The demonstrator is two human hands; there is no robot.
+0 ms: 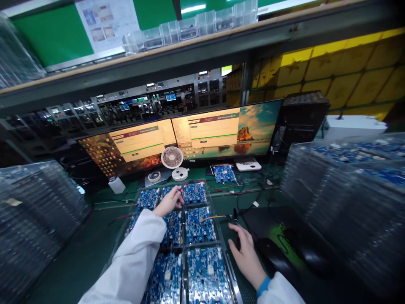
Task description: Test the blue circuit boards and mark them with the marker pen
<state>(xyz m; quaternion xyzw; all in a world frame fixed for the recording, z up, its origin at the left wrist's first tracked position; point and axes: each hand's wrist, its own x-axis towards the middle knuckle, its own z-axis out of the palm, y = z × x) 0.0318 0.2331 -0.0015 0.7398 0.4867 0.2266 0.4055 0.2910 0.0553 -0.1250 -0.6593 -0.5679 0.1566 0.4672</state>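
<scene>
Blue circuit boards (185, 240) were what both hands were busy around, sitting in a clear plastic tray with a grid of pockets (221, 236). The left hand (170, 202) was stretched out over the far row with its fingers pinched together, apparently on a thin red wire (193, 182) or a connector at the edge of a far board. I honestly couldn't tell what exactly was between the fingertips. The right hand (245, 251) lay flat and open just right of the tray, holding nothing, with a slim black pen-like tool (235, 216) just past its fingers.

Progress-wise, my guess is it was mid-batch: one far board looked wired up and the nearer ones had no leads showing. No way to tell which had already been handled.

Further out from the hands, two wide monitors (190, 135) showed dialog windows, text too small to read. Stacks of clear trays (344, 190) on the right were blurred, the near boards were cut off at the bottom, and a dark mouse (275, 259) was barely visible.
</scene>
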